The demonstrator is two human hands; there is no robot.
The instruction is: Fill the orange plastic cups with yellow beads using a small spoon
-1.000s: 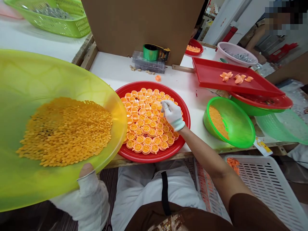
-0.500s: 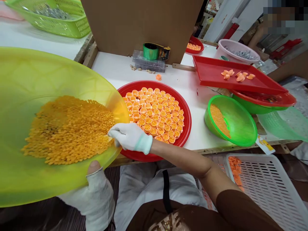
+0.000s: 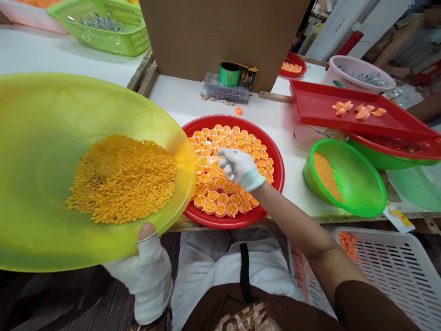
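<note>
Gripped yellow bowl (image 3: 37,193) by its rim in left hand (image 3: 149,266), presumably keeping pellets (image 3: 127,184) near orange cups (image 3: 220,209), and pinched pale scoop-like tool (image 3: 206,160) in right hand (image 3: 240,168).

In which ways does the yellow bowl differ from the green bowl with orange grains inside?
The yellow bowl looks much wider than the green bowl. The left hand holds the yellow bowl by its edge; the green bowl stands on the table. The yellow bowl has a broad heap of grains; the green bowl has a smaller heap at one side. Both are round and open.
</note>
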